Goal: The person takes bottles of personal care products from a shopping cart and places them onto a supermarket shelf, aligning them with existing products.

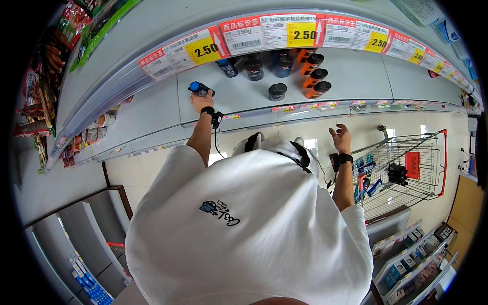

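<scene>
My left hand (202, 101) grips a dark blue bottle with a bright blue cap (200, 88), tilted just above the shelf board (232, 101). My right hand (340, 136) hangs in front of the shelf edge, fingers apart and slightly curled, holding nothing. To the right of my left hand stand dark bottles: a blue one (227, 68), a black one (254, 70) and another blue one (284, 66). A single black-capped bottle (277, 92) sits nearer the front. Beside it runs a front-to-back row of orange bottles with black caps (318, 90).
A wire shopping cart (404, 175) at my right holds blue packages and black bottles (397, 174). An upper shelf edge with price labels (272, 32) overhangs the bottles. Packaged food (38, 103) fills the left side. Behind me are shelves with boxed goods (411, 255) and blue-and-white packages (89, 284).
</scene>
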Available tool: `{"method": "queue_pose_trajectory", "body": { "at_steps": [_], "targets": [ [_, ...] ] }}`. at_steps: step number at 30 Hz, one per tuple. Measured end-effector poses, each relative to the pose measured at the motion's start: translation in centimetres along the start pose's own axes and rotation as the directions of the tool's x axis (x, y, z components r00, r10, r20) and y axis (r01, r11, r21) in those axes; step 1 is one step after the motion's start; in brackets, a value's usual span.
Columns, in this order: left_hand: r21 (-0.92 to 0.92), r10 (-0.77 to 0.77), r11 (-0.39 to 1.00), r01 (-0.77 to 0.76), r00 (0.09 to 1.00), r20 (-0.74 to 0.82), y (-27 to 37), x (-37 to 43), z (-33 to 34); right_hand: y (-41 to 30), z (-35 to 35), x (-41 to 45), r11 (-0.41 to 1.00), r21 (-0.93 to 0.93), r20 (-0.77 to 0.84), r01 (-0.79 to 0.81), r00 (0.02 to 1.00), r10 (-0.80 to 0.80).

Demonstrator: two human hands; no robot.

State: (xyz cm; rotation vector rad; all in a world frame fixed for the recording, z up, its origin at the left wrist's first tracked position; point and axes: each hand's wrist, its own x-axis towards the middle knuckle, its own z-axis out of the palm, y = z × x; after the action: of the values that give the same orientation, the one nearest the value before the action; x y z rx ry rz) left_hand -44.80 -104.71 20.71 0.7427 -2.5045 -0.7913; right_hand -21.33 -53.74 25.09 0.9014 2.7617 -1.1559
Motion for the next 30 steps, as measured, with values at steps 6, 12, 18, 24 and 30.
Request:
{"method": "queue_pose_trajectory", "body": {
  "at_steps": [6,12,18,24,30],
  "targets": [
    [-0.029,-0.016,0.999,0.016,1.0,-0.025,-2.8,1.1,1.0,-0.6,0.4,0.5,1.0,-0.002,0.016,0.0,1.0,0.0],
    [0.012,-0.069,0.998,0.069,0.996,0.05,-4.0,0.5,1.6,-0.5,1.0,0.9,0.999,-0.038,0.008,0.036,0.999,-0.036],
    [-0.101,-0.008,0.994,0.034,0.968,0.252,2.0,-5.6,2.2,-0.8,0.4,0.2,1.0,0.019,0.001,-0.019,1.0,0.019],
    [-0.071,0.046,0.997,-0.036,0.99,0.134,9.0,-2.9,5.8,-0.5,-0.7,-0.2,0.999,-0.032,-0.026,-0.005,1.0,0.004],
    [-0.019,-0.106,0.994,0.11,0.979,0.174,11.2,-1.5,6.4,0.4,-1.3,-1.5,0.997,-0.026,-0.067,-0.077,0.995,0.075]
  ]
}}
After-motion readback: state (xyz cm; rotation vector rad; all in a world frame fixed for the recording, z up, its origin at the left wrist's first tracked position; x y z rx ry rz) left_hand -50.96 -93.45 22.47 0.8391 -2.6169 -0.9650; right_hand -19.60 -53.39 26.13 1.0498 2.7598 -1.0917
